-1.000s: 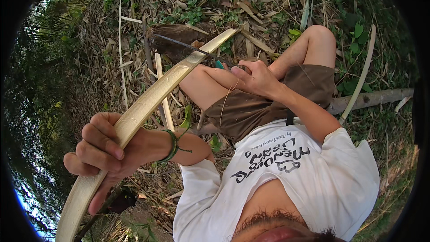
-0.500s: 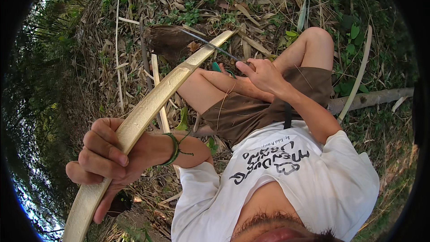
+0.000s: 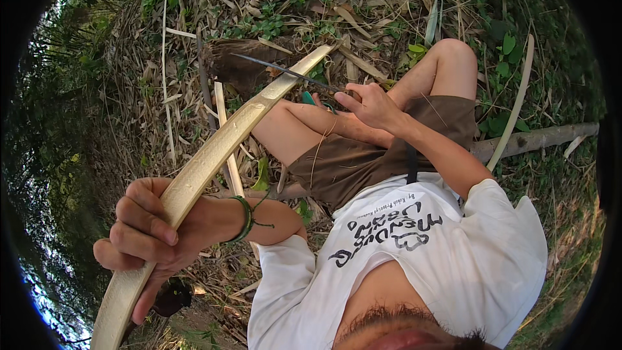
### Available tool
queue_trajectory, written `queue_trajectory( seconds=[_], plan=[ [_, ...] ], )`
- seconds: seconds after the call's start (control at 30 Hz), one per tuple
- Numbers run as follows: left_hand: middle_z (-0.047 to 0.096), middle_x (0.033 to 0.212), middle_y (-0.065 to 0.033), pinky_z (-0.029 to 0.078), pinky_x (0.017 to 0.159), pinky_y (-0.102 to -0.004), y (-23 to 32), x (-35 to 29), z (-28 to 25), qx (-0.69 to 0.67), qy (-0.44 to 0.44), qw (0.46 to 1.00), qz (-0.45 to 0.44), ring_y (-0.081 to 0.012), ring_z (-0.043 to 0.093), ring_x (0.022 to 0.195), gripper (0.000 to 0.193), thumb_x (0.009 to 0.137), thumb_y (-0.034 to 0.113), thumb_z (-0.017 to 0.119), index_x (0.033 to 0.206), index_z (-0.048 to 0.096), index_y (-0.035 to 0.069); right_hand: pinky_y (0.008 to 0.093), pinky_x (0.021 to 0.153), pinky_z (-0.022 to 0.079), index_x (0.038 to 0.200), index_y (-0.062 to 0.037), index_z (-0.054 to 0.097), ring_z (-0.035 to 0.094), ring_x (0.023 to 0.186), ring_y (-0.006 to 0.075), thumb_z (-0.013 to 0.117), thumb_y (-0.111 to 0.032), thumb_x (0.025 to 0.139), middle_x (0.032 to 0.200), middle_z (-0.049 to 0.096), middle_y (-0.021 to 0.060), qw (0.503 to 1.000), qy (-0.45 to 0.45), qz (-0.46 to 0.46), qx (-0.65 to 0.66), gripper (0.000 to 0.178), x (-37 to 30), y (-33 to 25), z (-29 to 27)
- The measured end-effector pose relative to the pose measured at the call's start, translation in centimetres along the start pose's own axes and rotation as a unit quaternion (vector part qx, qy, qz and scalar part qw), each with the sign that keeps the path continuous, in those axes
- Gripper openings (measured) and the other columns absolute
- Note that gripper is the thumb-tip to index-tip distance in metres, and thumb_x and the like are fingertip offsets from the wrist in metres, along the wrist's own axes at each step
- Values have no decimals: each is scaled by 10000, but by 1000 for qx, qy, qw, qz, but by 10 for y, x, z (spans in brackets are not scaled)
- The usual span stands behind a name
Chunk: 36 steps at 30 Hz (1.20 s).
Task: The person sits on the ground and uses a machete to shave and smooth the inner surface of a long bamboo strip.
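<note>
My left hand (image 3: 152, 233) is closed round a long, pale split-bamboo strip (image 3: 223, 136), fingers over its face and thumb beneath. The strip slants from the lower left up to the top middle, where its far end narrows. My right hand (image 3: 372, 109) grips a knife (image 3: 317, 81) with a thin dark blade. That blade lies across the strip near its far end, its tip out to the left. Whether the edge bites into the bamboo cannot be made out. Most of the knife's handle is hidden in my fingers.
A dark wood block (image 3: 223, 68) lies beyond the strip's far end. Below my right hand are my bent legs, with something green (image 3: 308, 97) beside my foot. A pole (image 3: 547, 141) and a curved pale strip (image 3: 517, 107) lie to the right, among dry leaves and slivers.
My right hand has moved slightly left, and the knife with it; its tip now reaches further left and lower. The bamboo strip and my left hand have barely moved.
</note>
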<state>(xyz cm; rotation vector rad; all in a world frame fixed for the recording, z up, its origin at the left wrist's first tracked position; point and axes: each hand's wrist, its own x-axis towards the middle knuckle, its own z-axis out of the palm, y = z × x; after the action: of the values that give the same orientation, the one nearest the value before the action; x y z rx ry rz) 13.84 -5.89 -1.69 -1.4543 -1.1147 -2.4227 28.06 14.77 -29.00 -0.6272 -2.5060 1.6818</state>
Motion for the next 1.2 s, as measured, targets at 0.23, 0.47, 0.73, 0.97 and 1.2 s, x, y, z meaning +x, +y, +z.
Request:
queue_trajectory(
  seconds=[0.23,0.47,0.73,0.97,1.2],
  plan=[
    [504,484,53,289,486,-226,-6,10,-6,-29,0,1000,5,-66,457,446,657,734,810,543,668,424,168,476,696,498,810,46,690,651,734,418,488,-586,946,709,648,252,985,-12,159,-72,677,38,89,-5],
    [475,482,45,266,484,-223,-9,9,-7,-31,14,999,6,-68,418,444,637,769,781,545,701,406,163,475,677,488,777,58,668,659,706,386,484,-588,946,676,639,243,984,22,178,-17,693,41,78,16],
    [435,503,24,263,510,-253,-3,-3,-8,24,64,997,34,-95,408,479,645,792,785,501,718,376,157,437,567,413,717,40,595,532,559,322,503,-540,960,566,534,189,999,-7,6,46,636,18,-18,8],
    [450,498,11,292,497,-254,-10,10,-33,34,113,993,13,-117,430,463,645,731,774,557,661,463,140,474,641,490,771,33,667,654,686,406,542,-565,924,665,644,230,993,35,112,-16,630,35,26,21],
    [440,487,11,276,475,-258,-14,11,-29,0,94,995,14,-117,413,457,645,746,772,544,668,459,138,446,564,464,679,45,596,600,581,397,545,-540,938,609,605,228,997,65,29,-25,642,11,28,21]
  ],
)
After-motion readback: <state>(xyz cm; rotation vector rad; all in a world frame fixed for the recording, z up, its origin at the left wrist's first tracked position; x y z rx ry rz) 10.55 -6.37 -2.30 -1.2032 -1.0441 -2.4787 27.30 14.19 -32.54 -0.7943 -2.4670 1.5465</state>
